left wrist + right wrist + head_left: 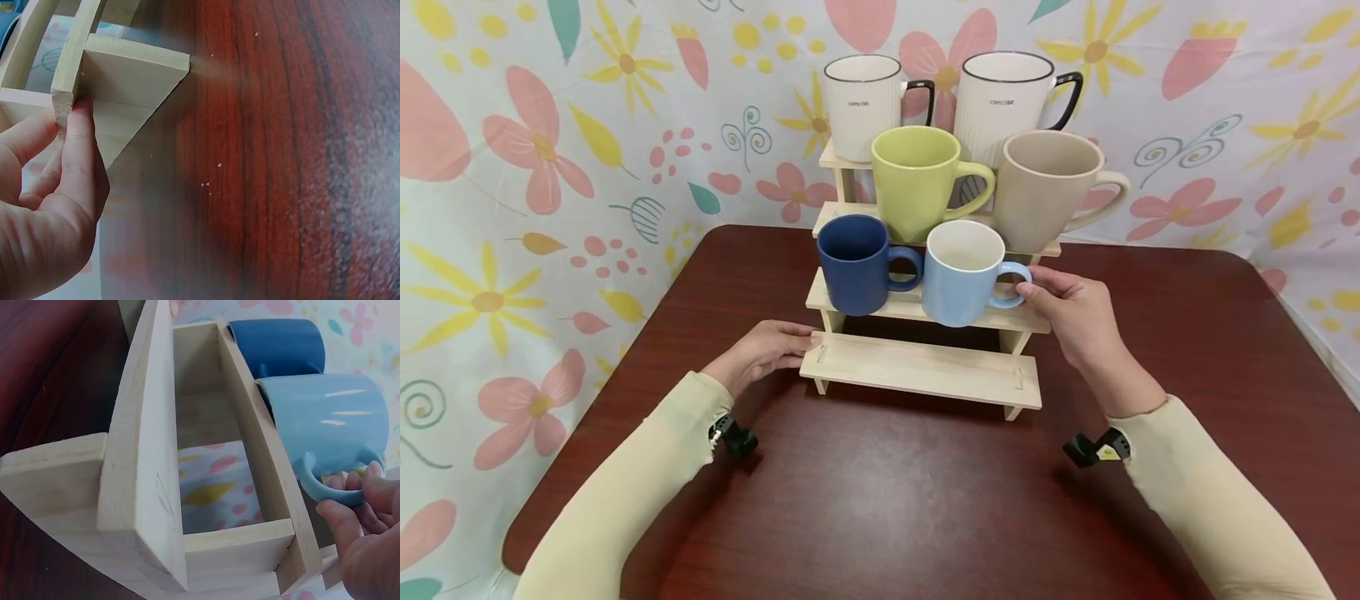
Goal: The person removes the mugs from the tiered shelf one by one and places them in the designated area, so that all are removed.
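A stepped wooden rack (917, 367) stands on the table with mugs on its upper tiers. At its left end, my left hand (767, 354) pinches the edge of the lowest board; in the left wrist view the thumb and fingers (80, 134) lie on either side of the board end. My right hand (1078, 321) holds the handle of the light blue mug (958, 279), fingers curled at the loop, as the right wrist view also shows. This mug sits upright on the second tier, right of a dark blue mug (853, 271).
Behind, a green mug (910, 183) and a beige mug (1041, 196) share the third tier. Two white mugs with black handles, one at the left (861, 117), stand on top. The dark red table (910, 500) meets a flowered cloth (625, 150) at the back.
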A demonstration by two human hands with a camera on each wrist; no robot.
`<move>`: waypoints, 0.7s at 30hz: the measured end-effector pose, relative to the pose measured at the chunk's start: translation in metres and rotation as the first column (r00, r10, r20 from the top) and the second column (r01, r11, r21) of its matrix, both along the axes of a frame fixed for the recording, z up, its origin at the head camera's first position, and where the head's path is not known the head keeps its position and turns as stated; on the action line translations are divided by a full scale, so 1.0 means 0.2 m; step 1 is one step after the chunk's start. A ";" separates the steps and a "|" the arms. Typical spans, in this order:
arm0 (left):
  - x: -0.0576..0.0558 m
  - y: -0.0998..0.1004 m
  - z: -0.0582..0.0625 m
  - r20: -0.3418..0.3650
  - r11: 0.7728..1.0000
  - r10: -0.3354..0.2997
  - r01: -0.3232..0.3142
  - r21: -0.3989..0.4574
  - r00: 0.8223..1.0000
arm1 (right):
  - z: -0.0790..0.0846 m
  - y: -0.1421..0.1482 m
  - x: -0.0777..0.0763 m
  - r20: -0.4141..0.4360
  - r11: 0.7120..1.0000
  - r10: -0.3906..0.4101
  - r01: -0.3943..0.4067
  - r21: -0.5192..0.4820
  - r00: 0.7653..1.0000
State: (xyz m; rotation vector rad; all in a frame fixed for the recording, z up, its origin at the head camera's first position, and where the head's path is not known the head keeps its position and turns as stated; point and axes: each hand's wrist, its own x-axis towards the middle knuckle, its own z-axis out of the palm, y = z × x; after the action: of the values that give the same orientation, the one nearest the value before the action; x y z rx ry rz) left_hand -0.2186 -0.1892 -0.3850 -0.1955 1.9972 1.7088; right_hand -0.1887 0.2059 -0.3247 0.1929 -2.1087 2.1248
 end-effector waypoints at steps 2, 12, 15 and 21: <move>0.00 0.00 0.00 -0.002 1.000 -0.004 0.004 0.005 1.000 | 0.00 0.01 0.01 0.009 1.000 0.001 -0.001 -0.018 1.000; 0.00 0.01 -0.01 -0.005 1.000 0.004 -0.004 0.010 1.000 | 0.00 0.06 0.05 0.037 0.999 0.005 -0.004 -0.036 0.999; 0.00 0.01 -0.01 0.001 1.000 0.005 -0.005 0.002 1.000 | 0.00 0.09 0.06 0.042 0.999 0.008 -0.006 -0.045 0.999; 0.00 0.00 -0.01 0.005 1.000 0.012 -0.012 -0.010 1.000 | 0.00 0.14 0.09 0.019 0.998 0.009 -0.008 -0.063 1.000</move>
State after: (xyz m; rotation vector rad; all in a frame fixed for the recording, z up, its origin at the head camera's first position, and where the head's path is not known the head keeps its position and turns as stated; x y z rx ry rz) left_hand -0.2187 -0.1887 -0.3862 -0.2158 2.0047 1.7044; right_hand -0.1717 0.2337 -0.3237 0.1753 -2.0513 2.2032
